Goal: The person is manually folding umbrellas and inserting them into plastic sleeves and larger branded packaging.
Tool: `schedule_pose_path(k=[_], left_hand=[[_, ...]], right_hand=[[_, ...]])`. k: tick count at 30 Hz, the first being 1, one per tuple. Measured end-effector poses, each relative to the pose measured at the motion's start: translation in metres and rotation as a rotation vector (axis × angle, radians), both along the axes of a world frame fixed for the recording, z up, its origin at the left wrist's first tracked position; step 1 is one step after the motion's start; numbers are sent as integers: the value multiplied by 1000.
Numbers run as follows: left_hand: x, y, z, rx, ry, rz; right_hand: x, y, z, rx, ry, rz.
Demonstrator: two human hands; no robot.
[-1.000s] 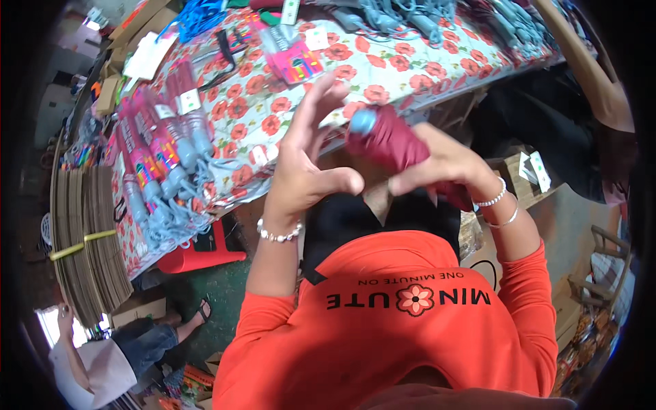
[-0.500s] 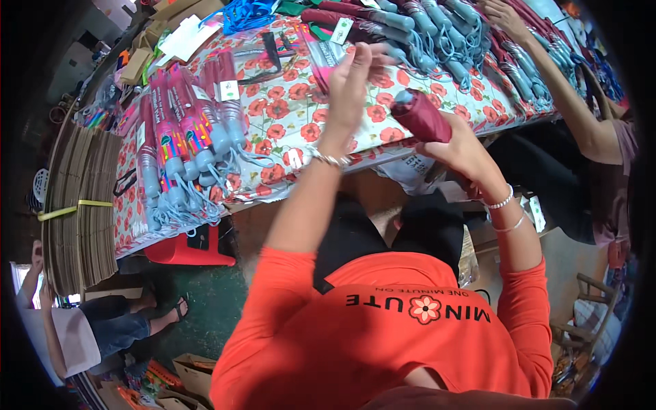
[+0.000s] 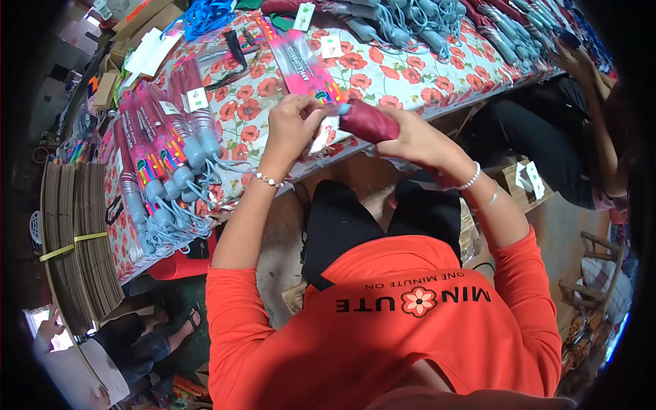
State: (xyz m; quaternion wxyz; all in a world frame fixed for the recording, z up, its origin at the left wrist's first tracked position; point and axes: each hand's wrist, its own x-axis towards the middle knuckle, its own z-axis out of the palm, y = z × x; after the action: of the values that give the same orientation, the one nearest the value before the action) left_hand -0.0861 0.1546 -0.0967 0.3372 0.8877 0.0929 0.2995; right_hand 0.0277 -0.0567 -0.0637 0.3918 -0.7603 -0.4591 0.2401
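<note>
My right hand (image 3: 418,140) is wrapped round a folded maroon umbrella (image 3: 369,121), held over the table's front edge with its grey-blue end to the left. My left hand (image 3: 290,126) is closed in a pinch just left of that end. Shiny clear film shows under its fingertips, at the near end of a pink-printed clear plastic sleeve (image 3: 295,61) that lies flat on the table. Whether the umbrella's end touches the film I cannot tell. To the left lie several maroon umbrellas in printed sleeves (image 3: 160,137), their grey handles and cord loops toward me.
The table wears a poppy-patterned cloth (image 3: 246,109). More grey-handled umbrellas (image 3: 424,27) are heaped at the back. A white tag (image 3: 331,46) and a black strap (image 3: 236,51) lie near the sleeve. Strapped cardboard (image 3: 78,239) stands at the left. A co-worker's hand (image 3: 574,58) is at the right.
My left hand has come down from above the sleeve, and its spread fingers have closed at the sleeve's near end. My right hand has brought the umbrella leftward to it. The view has shifted too.
</note>
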Motion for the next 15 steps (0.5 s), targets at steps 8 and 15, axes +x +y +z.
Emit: schedule_pose_path(k=[8,15], left_hand=[[-4,14,9,-363,290,-26],[2,9,3,-417,270,-79]], right_hand=[[-26,24,7,-78,-264,83],[-25,22,1,-186,-464,115]])
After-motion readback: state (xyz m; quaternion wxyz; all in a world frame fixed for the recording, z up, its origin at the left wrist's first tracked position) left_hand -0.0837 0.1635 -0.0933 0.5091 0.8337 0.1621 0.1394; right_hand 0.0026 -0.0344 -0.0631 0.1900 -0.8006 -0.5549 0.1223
